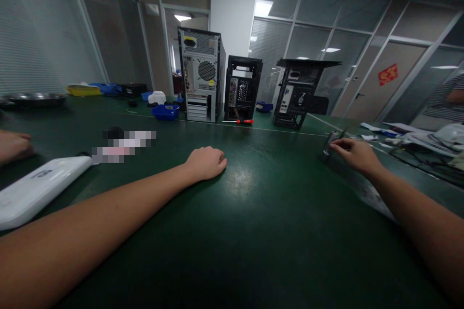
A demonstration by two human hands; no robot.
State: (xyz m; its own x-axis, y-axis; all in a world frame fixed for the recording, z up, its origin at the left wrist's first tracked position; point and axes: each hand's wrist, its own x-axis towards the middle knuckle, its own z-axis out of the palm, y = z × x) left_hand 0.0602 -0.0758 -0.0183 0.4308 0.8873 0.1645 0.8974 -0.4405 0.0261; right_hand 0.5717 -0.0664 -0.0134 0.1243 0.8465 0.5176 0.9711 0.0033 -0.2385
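Note:
My left hand (206, 161) rests as a loose fist on the green table (261, 231), holding nothing. Out to the right, my right hand (353, 152) has its fingertips on the near end of a dark flat metal panel (357, 186) that lies under my forearm. Whether the fingers grip the panel or only touch it is unclear. Three computer cases stand at the far side: a grey one (199, 75), a black open one (242, 88) and a tilted black one (299, 94). A red-handled screwdriver (243, 121) lies before them.
A white flat device (34, 188) lies at the near left, beside another person's hand (12, 146). Blue bins (165, 111) and a yellow tray (83, 90) sit at the back left. Papers and cables (427, 142) crowd the right edge, near a person in stripes (455, 96).

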